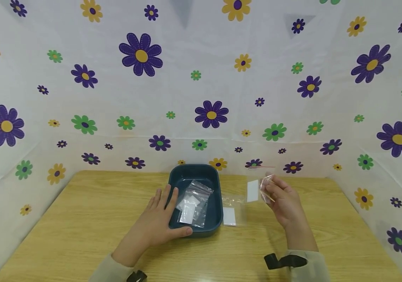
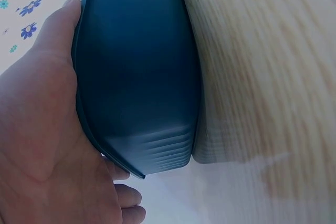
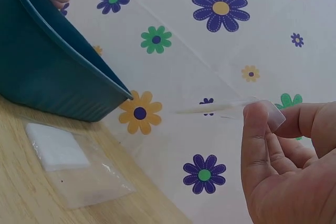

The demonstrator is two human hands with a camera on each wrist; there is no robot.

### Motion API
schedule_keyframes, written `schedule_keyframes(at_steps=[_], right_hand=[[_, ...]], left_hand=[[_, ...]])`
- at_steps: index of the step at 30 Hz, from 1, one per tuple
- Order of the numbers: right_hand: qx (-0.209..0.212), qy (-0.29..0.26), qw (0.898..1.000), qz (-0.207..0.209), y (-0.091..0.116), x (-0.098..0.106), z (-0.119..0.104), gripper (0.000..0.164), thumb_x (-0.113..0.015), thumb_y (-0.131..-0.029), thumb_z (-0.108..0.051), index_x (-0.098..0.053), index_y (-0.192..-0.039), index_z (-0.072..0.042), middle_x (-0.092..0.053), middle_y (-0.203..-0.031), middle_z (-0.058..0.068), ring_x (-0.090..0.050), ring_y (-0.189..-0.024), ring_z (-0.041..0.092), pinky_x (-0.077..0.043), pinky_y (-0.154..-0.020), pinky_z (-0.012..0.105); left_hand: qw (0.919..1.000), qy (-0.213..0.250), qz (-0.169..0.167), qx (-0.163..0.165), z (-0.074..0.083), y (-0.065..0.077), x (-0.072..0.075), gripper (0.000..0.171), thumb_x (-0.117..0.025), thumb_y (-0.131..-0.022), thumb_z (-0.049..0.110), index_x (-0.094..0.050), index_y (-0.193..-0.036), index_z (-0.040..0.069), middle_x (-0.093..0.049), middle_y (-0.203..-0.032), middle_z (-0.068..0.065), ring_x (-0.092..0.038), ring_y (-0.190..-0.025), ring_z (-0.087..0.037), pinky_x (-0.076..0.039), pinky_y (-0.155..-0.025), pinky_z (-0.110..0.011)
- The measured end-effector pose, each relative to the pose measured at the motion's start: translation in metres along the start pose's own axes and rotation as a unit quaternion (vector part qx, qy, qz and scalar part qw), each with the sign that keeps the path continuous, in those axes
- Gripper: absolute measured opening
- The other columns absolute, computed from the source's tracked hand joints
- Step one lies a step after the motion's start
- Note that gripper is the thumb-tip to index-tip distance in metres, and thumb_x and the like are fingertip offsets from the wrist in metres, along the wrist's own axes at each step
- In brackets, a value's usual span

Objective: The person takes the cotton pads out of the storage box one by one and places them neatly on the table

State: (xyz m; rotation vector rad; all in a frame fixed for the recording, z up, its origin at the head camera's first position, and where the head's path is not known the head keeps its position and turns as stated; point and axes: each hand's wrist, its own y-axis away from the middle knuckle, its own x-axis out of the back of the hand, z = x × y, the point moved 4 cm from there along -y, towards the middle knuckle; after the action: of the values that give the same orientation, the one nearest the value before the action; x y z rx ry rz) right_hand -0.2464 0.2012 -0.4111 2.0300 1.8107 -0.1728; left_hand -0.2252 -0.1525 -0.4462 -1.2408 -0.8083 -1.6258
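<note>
My left hand (image 1: 156,217) rests on the left rim of a dark teal plastic bin (image 1: 201,234), fingers straight and spread, thumb along the front edge. In the left wrist view the palm (image 2: 42,129) lies against the bin's rim. Inside the bin are clear zip bags (image 1: 201,215) with white pieces in them. My right hand (image 1: 283,201) pinches the edge of a clear zip bag (image 1: 252,191) with a flat white piece inside, held above the table to the right of the bin. Seen from the right wrist, thumb and fingers (image 3: 256,124) grip its crumpled edge.
Another clear bag with a white piece (image 1: 229,216) lies flat on the wooden table (image 1: 98,211), close to the bin's right side. A white cloth with printed flowers (image 1: 172,90) hangs behind the table and at both sides.
</note>
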Motion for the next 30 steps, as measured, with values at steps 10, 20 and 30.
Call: schedule_keyframes(at_steps=[10,20,30], right_hand=[[-0.006,-0.005,1.000,-0.008,-0.003,0.009,0.004,0.020,-0.063,-0.099,-0.012,-0.068,-0.116,-0.021,-0.073,-0.105,-0.006,-0.065,-0.094,0.009,-0.052,-0.074,0.018],[-0.004,-0.028,1.000,-0.010,-0.004,0.017,0.000,0.017,-0.064,-0.098,-0.009,-0.072,-0.105,-0.022,-0.074,-0.102,-0.004,-0.066,-0.089,0.008,-0.051,-0.069,0.018],[-0.011,-0.031,0.999,-0.007,-0.003,0.022,-0.001,0.025,-0.059,-0.099,-0.005,-0.066,-0.120,-0.016,-0.073,-0.102,-0.004,-0.067,-0.091,0.009,-0.050,-0.066,0.018]], left_hand=[[1.0000,0.001,-0.004,0.004,-0.002,0.001,-0.003,0.126,-0.047,-0.072,0.092,-0.010,-0.161,0.012,0.002,-0.167,-0.017,0.002,-0.151,-0.044,-0.015,-0.120,-0.061],[1.0000,0.004,0.001,0.000,-0.002,0.000,-0.002,0.123,-0.050,-0.074,0.090,-0.011,-0.161,0.012,0.001,-0.167,-0.017,0.001,-0.151,-0.045,-0.015,-0.120,-0.060],[1.0000,0.003,-0.001,0.001,0.000,0.001,0.001,0.124,-0.047,-0.073,0.092,-0.010,-0.161,0.012,0.000,-0.167,-0.017,0.000,-0.151,-0.045,-0.015,-0.120,-0.060]])
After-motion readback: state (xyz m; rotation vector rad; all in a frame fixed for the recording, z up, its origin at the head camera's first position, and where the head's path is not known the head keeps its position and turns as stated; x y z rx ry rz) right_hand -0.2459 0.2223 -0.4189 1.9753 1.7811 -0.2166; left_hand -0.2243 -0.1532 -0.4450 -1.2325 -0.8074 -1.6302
